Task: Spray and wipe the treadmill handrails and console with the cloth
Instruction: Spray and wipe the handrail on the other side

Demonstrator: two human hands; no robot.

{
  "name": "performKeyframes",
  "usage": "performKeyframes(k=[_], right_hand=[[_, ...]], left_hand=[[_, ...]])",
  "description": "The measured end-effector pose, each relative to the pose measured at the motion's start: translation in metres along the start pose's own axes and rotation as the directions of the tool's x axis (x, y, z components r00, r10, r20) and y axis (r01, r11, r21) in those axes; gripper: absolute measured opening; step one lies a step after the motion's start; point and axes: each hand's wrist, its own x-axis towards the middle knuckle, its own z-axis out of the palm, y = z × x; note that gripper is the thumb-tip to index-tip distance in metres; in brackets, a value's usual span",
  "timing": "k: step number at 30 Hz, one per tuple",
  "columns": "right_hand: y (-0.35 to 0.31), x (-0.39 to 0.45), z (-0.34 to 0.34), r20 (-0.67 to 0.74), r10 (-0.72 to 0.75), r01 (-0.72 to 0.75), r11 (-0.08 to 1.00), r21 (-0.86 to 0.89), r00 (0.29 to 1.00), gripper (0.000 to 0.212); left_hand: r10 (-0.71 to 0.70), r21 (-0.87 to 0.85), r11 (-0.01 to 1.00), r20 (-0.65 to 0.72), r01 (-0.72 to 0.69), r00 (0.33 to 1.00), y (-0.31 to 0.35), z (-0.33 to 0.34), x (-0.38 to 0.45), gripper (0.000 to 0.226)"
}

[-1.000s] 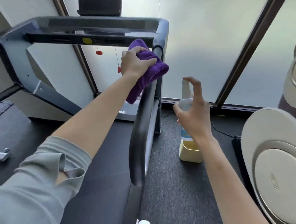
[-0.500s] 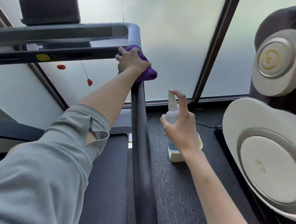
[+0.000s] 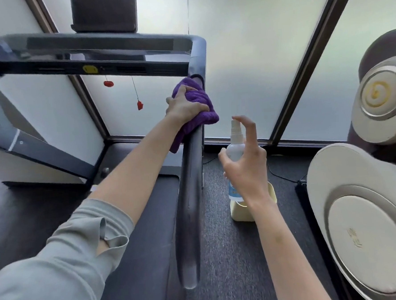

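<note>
**A:** Where is your left hand (image 3: 185, 105) in this moment?

**B:** It is a little above the centre of the frame. Your fingers curl around the purple fluffy microfibre cloth (image 3: 195, 108) and press it on the top of the dark rounded right handrail of the treadmill (image 3: 190, 196), just below the corner where the rail meets the grey console bar (image 3: 107, 51).

**A:** And the cloth, does it cover the rail?

**B:** It wraps over the upper end of the rail, and one part hangs down on the left side, under your wrist.

**A:** What does your right hand (image 3: 245, 167) do?

**B:** It is right of the centre. You grip the small white spray bottle with the blue label (image 3: 235, 147) in your palm, with the thumb on its left side. Your index finger is bent over the white nozzle at the top. The bottle is upright, just beside the rail on its right, not touching it.

**A:** What is below the bottle?

**B:** A pale yellow plastic container (image 3: 254, 210) stands on the dark carpet (image 3: 233, 252). At the right edge of the frame there are two round cream-coloured discs with metal rings (image 3: 369, 232).
</note>
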Motion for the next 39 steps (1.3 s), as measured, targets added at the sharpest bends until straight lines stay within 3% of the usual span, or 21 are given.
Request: performKeyframes(k=[9, 17, 24, 32, 39], right_hand=[[-0.003, -0.04, -0.025, 0.027, -0.04, 0.038, 0.995, 0.095, 0.999, 0.064], [0.004, -0.063, -0.028, 0.087, -0.089, 0.078, 0.99, 0.121, 0.992, 0.068], [0.005, -0.058, -0.028, 0.126, -0.068, 0.058, 0.995, 0.086, 0.99, 0.066], [0.008, -0.051, -0.035, 0.08, -0.035, 0.032, 0.999, 0.042, 0.996, 0.061], [0.007, -0.074, -0.048, 0.07, -0.054, 0.05, 0.997, 0.061, 0.996, 0.059]], left_hand=[[0.017, -0.04, 0.999, -0.047, -0.019, 0.999, -0.019, -0.005, -0.105, 0.063], [0.013, -0.234, 0.972, -0.074, -0.03, 0.997, -0.046, -0.012, -0.208, 0.064], [0.016, -0.093, 0.995, -0.091, -0.024, 0.996, -0.037, -0.009, -0.176, 0.061], [-0.017, -0.183, 0.983, -0.076, 0.003, 0.997, -0.022, -0.008, -0.113, 0.066], [0.029, -0.129, 0.991, -0.106, -0.043, 0.994, -0.04, -0.007, -0.178, 0.071]])
